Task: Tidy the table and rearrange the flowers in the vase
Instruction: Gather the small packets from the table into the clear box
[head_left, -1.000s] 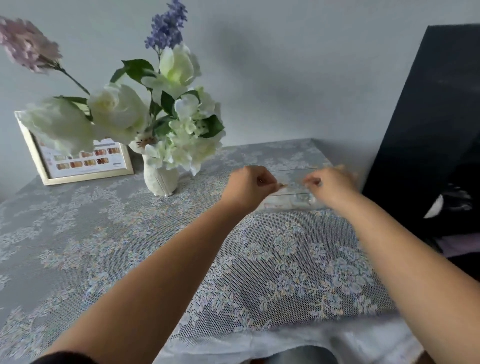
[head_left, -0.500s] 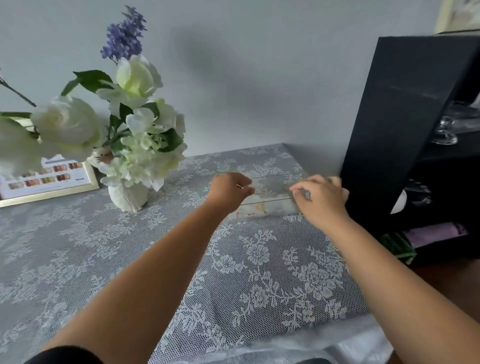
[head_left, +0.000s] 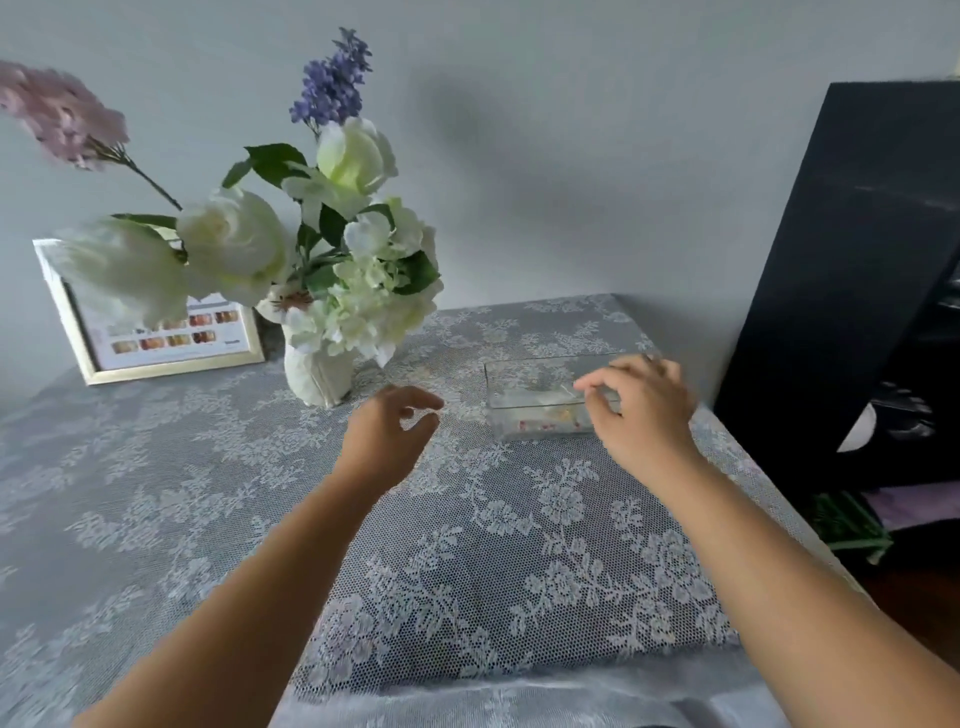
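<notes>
Reaching forward over the lace-covered grey surface (head_left: 467, 545), both bare hands hover with nothing in them. The left hand (head_left: 387, 441) hangs above the cloth between the vase and the box, its fingers (head_left: 421, 402) loosely curled and released, thumb and forefinger apart. The right hand (head_left: 641, 410) sits over the near right corner of the clear rectangular glass box (head_left: 535, 400), fingers spread and released; whether the fingertips touch the rim cannot be told.

The glass box rests flat on the surface near the far right edge, with small pale and reddish items inside, too blurred to identify. The white ceramic vase (head_left: 317, 374) stands upright on the far left part of the surface, well apart from the box. It holds a bunch of white and cream flowers (head_left: 358, 291) with green leaves, a purple flower spike (head_left: 332, 88) rising at the top and a pink bloom (head_left: 60, 111) leaning out to the left on a long stem.

Behind the vase, a gold-framed picture (head_left: 171, 343) leans against the grey wall (head_left: 571, 156). A tall black cabinet (head_left: 852, 260) stands just beside the surface on the right.
</notes>
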